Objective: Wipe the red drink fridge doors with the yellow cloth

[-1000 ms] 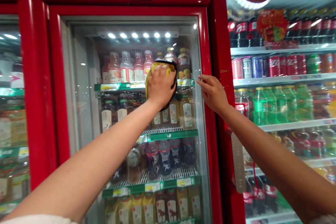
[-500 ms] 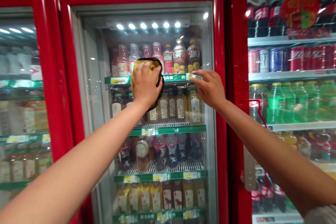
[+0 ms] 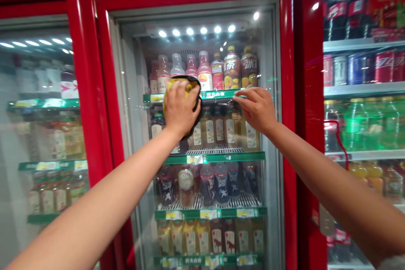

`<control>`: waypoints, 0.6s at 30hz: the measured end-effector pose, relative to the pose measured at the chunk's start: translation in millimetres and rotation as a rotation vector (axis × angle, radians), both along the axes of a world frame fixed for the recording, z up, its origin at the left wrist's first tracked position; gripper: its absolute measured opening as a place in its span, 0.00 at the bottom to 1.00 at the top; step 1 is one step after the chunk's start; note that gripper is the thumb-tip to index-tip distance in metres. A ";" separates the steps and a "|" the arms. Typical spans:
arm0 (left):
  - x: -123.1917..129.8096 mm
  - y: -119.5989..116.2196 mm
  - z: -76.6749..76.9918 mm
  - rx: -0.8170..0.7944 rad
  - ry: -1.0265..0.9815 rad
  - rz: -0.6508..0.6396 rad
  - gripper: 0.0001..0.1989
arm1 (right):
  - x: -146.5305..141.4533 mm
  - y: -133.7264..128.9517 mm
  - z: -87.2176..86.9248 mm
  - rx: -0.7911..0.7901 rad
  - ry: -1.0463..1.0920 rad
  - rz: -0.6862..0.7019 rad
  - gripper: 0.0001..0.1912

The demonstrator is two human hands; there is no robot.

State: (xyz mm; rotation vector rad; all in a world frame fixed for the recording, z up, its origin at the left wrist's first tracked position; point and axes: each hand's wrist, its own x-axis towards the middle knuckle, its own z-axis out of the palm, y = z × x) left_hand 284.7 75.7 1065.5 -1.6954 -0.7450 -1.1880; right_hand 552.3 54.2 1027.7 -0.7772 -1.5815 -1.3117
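My left hand (image 3: pixel 181 107) is spread over a yellow cloth with a black edge (image 3: pixel 199 114), fingers gripping it flat against the glass door (image 3: pixel 202 17) of a red-framed drinks fridge. The cloth covers part of the top and second shelves behind it. To the right, my right hand (image 3: pixel 257 107) is at the same door with its fingers stretched leftward and close together. Its fingertips are at the glass in front of the green shelf strip (image 3: pixel 218 94). I see nothing held in it.
Behind the glass stand shelves of bottles (image 3: pixel 232 67). The door's red frame (image 3: pixel 287 71) runs down the right side. Another fridge (image 3: pixel 47 71) is on the left; at right, shelves hold cans (image 3: pixel 356 69) and green bottles (image 3: pixel 357 118). A red cord (image 3: pixel 340 137) hangs there.
The view has shifted left, so the fridge appears farther right. My left hand and the cloth are slightly farther left and lower against the shelves. My right hand's fingers have come closer together.
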 end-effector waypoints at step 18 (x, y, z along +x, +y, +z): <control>-40.6 9.7 17.2 0.072 0.230 -0.045 0.17 | -62.0 5.4 9.2 0.089 -0.119 0.003 0.11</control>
